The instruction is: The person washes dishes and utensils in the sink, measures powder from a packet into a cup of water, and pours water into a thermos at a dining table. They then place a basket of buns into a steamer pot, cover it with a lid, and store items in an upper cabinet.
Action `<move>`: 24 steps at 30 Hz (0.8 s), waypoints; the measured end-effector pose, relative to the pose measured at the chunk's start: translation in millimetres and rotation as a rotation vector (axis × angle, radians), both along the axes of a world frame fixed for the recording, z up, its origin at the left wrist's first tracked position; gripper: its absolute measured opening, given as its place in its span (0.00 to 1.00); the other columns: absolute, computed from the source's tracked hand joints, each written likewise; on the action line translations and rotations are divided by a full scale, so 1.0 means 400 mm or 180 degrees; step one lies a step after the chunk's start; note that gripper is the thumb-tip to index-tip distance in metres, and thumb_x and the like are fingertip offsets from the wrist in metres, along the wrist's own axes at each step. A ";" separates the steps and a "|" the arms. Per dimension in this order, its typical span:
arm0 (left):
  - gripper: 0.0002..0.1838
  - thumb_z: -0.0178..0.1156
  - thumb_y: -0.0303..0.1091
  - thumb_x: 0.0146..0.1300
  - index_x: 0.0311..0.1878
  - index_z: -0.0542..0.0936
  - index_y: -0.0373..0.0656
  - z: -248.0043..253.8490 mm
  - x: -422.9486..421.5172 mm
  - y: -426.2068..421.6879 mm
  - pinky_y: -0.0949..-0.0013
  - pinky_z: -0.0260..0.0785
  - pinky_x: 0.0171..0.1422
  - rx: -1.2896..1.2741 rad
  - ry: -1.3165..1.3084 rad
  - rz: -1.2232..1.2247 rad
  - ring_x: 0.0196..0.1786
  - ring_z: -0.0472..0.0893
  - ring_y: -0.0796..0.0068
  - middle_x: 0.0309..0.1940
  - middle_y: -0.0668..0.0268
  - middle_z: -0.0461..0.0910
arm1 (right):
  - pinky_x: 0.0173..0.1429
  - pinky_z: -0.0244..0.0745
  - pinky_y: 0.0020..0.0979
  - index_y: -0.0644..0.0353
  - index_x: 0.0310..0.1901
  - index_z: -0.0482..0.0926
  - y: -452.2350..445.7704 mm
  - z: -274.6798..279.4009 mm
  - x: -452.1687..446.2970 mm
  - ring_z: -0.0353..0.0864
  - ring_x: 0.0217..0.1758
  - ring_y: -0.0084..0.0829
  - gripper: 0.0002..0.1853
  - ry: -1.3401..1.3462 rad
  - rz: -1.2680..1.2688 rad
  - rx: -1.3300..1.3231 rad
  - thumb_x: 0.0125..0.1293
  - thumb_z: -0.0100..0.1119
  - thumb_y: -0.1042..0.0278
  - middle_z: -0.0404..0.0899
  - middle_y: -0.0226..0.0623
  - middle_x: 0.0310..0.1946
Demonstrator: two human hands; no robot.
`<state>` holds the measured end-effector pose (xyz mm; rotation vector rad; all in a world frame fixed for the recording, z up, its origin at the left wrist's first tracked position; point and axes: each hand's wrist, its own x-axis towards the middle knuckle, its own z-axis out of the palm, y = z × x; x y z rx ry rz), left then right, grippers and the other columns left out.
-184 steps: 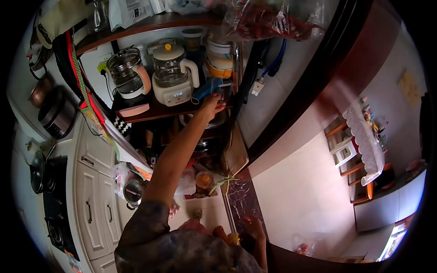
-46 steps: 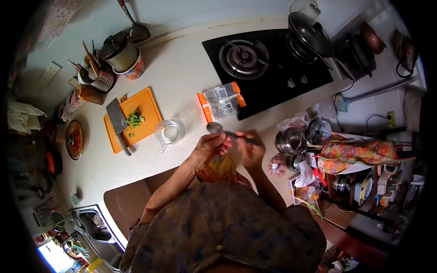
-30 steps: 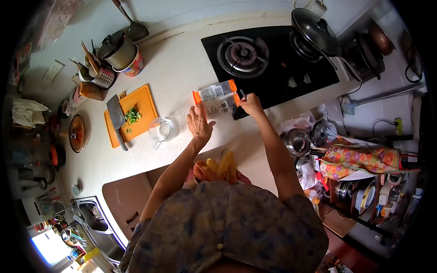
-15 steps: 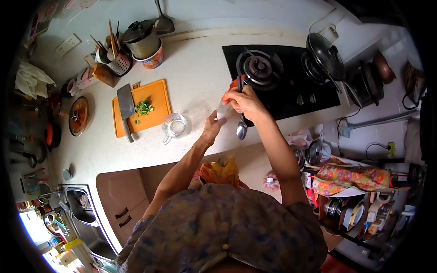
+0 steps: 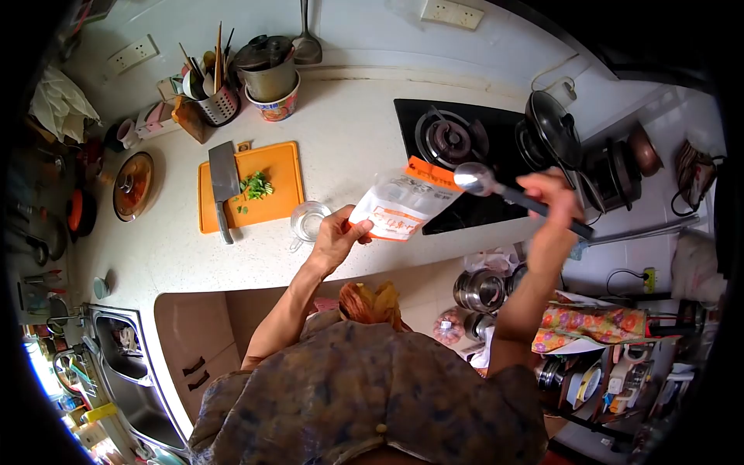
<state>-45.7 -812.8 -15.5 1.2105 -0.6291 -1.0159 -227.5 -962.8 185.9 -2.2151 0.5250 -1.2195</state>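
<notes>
Pinched by its lower left corner, a white packet with orange ends (image 5: 403, 205) is in my left hand (image 5: 337, 239), over the counter's front edge. My right hand (image 5: 552, 203) is closed on the black handle of a metal spoon (image 5: 474, 179); its bowl is beside the packet's upper right end. A clear glass cup (image 5: 310, 223) stands just left of my left hand. Farther left, a cleaver (image 5: 224, 174) and chopped greens (image 5: 256, 186) lie on an orange cutting board (image 5: 283, 167).
A black gas stove (image 5: 496, 143) is behind the spoon, with a lidded wok (image 5: 554, 128) on its right burner. A pot (image 5: 267, 77), a utensil holder (image 5: 219, 106) and a glass lid (image 5: 133, 186) stand at the back left. The sink (image 5: 132, 380) is at the lower left.
The packet was lifted off the counter and now faces up in my left hand. My right hand has moved right, away from the packet, and the spoon's bowl now points left.
</notes>
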 end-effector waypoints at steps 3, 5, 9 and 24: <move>0.13 0.58 0.35 0.61 0.38 0.75 0.32 0.033 0.014 0.016 0.76 0.70 0.33 0.0056 -0.0258 -0.0017 0.26 0.74 0.81 0.24 0.65 0.77 | 0.27 0.62 0.23 0.65 0.26 0.77 -0.015 0.042 -0.002 0.68 0.23 0.21 0.23 -0.0551 0.0282 -0.0472 0.69 0.37 0.59 0.73 0.36 0.23; 0.12 0.59 0.33 0.61 0.37 0.75 0.32 0.069 0.018 0.023 0.76 0.69 0.32 0.0096 -0.0349 -0.0022 0.25 0.73 0.82 0.24 0.66 0.76 | 0.29 0.64 0.23 0.66 0.31 0.77 -0.007 0.050 0.012 0.70 0.25 0.22 0.16 0.0068 0.0187 0.0305 0.66 0.42 0.65 0.77 0.40 0.29; 0.11 0.60 0.33 0.60 0.37 0.76 0.32 0.125 0.033 0.030 0.77 0.68 0.30 0.0021 -0.0452 -0.0233 0.25 0.73 0.83 0.23 0.67 0.76 | 0.32 0.70 0.28 0.67 0.40 0.76 -0.041 -0.043 0.073 0.74 0.23 0.32 0.08 0.1024 0.0609 -0.0161 0.61 0.52 0.74 0.79 0.42 0.29; 0.15 0.67 0.27 0.50 0.41 0.76 0.38 0.125 -0.008 0.016 0.73 0.70 0.50 -0.0256 0.0984 0.0293 0.41 0.76 0.78 0.36 0.68 0.78 | 0.35 0.73 0.27 0.67 0.36 0.73 0.019 -0.030 0.041 0.76 0.30 0.35 0.09 0.1181 0.1032 -0.0391 0.52 0.54 0.88 0.72 0.41 0.39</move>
